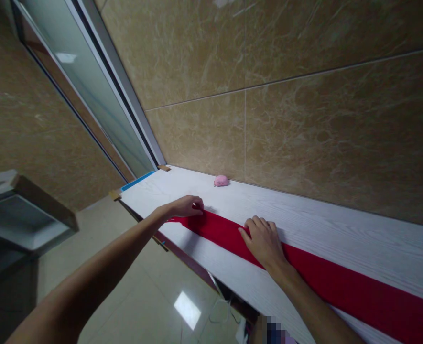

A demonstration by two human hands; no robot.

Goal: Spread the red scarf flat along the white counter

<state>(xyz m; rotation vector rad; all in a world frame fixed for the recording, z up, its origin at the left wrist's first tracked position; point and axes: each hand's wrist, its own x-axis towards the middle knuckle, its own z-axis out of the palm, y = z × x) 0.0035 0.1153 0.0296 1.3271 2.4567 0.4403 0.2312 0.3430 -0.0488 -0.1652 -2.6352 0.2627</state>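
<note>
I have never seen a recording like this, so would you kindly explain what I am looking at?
There is no machine: a person wears a camera on the head, looking down at their own bare hands. A long white table stands against a tiled wall. Along it lies a red cloth. The left hand is curled at the cloth's far end; whether it pinches is unclear. The right hand rests flat and open on the cloth. A small pink object lies by the wall, untouched.

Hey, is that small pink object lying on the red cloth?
No, the small pink object lies on the bare white tabletop by the wall, apart from the red cloth.
</note>
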